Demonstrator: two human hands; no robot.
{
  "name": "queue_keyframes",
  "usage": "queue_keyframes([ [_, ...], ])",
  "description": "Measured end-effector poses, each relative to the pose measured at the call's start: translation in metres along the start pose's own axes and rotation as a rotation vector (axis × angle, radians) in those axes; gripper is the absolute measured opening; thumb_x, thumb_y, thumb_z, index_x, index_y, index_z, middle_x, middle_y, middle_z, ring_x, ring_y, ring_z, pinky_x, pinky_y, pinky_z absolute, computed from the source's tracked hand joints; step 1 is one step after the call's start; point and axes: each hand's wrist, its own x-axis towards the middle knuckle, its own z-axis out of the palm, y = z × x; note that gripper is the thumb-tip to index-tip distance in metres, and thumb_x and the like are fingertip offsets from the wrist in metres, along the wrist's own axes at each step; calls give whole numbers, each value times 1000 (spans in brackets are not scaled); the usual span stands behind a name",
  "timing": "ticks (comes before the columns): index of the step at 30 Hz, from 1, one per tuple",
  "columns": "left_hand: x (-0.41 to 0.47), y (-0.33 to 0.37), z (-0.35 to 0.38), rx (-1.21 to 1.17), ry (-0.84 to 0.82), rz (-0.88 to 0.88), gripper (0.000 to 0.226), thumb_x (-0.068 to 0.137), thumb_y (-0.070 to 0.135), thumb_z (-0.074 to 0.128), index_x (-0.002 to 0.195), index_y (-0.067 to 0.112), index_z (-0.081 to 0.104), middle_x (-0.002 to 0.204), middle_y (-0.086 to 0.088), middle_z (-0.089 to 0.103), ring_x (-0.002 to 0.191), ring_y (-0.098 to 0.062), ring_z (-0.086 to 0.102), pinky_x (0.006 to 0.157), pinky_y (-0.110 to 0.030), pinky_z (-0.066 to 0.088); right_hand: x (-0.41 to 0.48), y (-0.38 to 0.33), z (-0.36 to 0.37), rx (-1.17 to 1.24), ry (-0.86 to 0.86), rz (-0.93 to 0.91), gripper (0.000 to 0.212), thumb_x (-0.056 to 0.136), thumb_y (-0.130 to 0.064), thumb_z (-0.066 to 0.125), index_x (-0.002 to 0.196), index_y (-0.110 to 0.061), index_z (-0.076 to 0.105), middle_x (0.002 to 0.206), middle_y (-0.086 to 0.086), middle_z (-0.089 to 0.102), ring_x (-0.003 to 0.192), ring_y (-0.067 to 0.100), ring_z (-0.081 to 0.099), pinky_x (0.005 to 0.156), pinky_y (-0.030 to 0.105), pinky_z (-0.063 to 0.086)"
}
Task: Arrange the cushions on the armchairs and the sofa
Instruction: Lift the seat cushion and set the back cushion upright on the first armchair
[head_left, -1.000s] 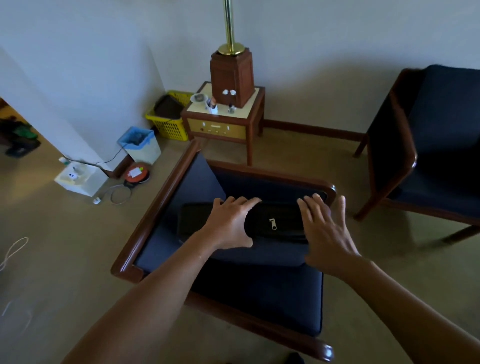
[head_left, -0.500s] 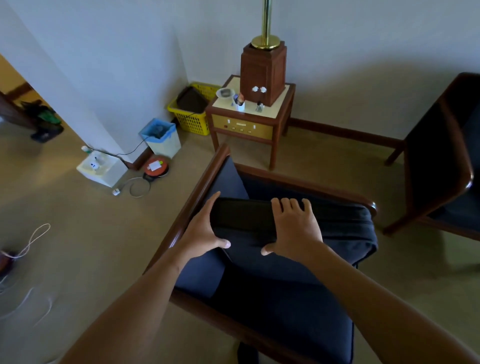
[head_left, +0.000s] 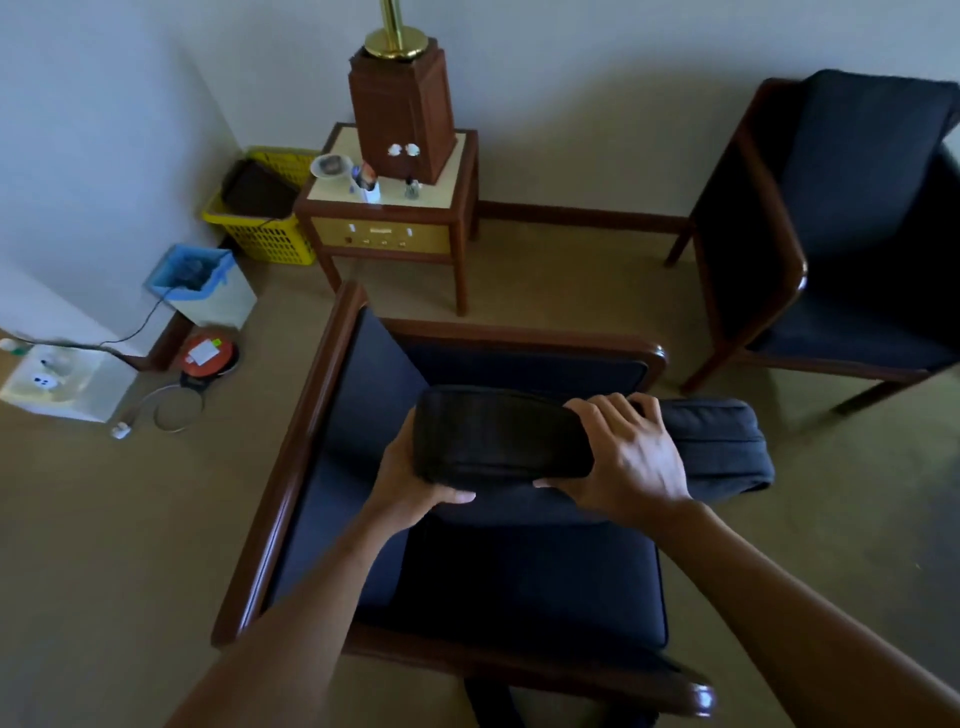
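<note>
A wooden-framed armchair (head_left: 291, 467) with dark blue upholstery stands right below me. Its seat cushion (head_left: 545, 587) lies flat in the frame. I hold a dark back cushion (head_left: 498, 441) edge-up over the seat. My left hand (head_left: 410, 483) grips its left end from below, thumb on the front. Over its top right part lies my right hand (head_left: 623, 457), fingers curled. The cushion's right end (head_left: 722, 447) sticks out past the chair's right armrest. A second dark blue armchair (head_left: 852, 218) stands at the right with its cushions in place.
A wooden side table (head_left: 462, 171) with a brass lamp on a brown base (head_left: 400, 104) stands behind the near chair. A yellow basket (head_left: 260, 228), a blue-lined bin (head_left: 208, 286), a white power box (head_left: 57, 379) and cables lie on the carpet at the left.
The cushion has risen off the seat and now stands on edge in both hands. My left hand has slid under its left end; my right hand has shifted right along the top.
</note>
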Motion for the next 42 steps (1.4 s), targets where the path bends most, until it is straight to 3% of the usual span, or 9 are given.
queue_keyframes([
  [6, -1, 113, 33, 128, 3, 305, 83, 39, 29, 104, 110, 23, 61, 105, 7, 73, 99, -14, 71, 83, -34, 59, -44, 70, -40, 258, 100, 262, 88, 60, -70, 82, 124, -15, 57, 111, -3, 64, 100, 16, 57, 92, 41, 46],
  [12, -7, 161, 121, 629, -71, 492, 78, 55, 52, 92, 119, 21, 62, 110, 6, 64, 98, -17, 60, 86, -34, 49, -103, 151, -19, 579, -235, 439, 95, 58, -60, 88, 134, -35, 36, 119, -11, 57, 102, 7, 60, 79, 34, 55],
  [16, 5, 121, 202, 878, -160, 370, 65, 61, 48, 86, 115, 19, 63, 107, 2, 62, 98, -26, 62, 88, -43, 52, -137, 182, 24, 670, -589, 443, 96, 79, -38, 83, 150, -43, 18, 130, -10, 53, 109, 5, 58, 91, 36, 55],
  [18, 10, 101, 236, 931, -174, 345, 74, 61, 49, 83, 126, 18, 65, 115, -2, 62, 103, -31, 62, 92, -46, 50, -152, 191, 37, 723, -615, 537, 100, 84, -21, 75, 157, -33, 9, 135, -1, 53, 113, 13, 60, 92, 36, 54],
  [24, 0, 64, 265, 785, -91, 331, 104, 76, 73, 71, 163, 27, 38, 139, -5, 48, 133, -29, 44, 124, -53, 23, -171, 197, 34, 1229, -435, 647, 103, 76, -48, 74, 157, -47, 10, 151, -15, 42, 135, 6, 45, 106, 38, 45],
  [28, -18, 36, 230, 656, 46, 101, 77, 100, 74, 31, 166, 35, 34, 160, -3, 42, 160, -27, 20, 130, -61, -6, -163, 172, 48, 1142, -183, 870, 89, 82, -74, 64, 156, -44, 25, 158, -6, 41, 143, 15, 42, 117, 49, 39],
  [36, -25, -30, 119, 683, 383, -459, 73, 103, 76, 22, 165, 39, 29, 179, -13, 8, 164, -43, 3, 123, -76, 3, -137, 134, 57, 928, 267, 1112, 44, 96, -41, 64, 135, -24, 56, 117, -3, 64, 104, 12, 60, 99, 38, 52],
  [39, -19, -54, 90, 555, 491, -520, 76, 101, 77, 25, 166, 38, 25, 173, -21, 23, 155, -49, 23, 119, -71, 24, -127, 130, 61, 929, 358, 1147, 36, 96, -37, 65, 129, -23, 60, 102, -13, 63, 90, -3, 60, 85, 26, 51],
  [42, -13, -78, 72, 251, 622, -432, 79, 99, 71, 53, 163, 26, 39, 157, -17, 51, 140, -41, 50, 112, -52, 45, -118, 127, 68, 942, 452, 1191, 32, 93, -37, 67, 121, -23, 65, 98, -12, 65, 82, -12, 59, 76, 15, 49],
])
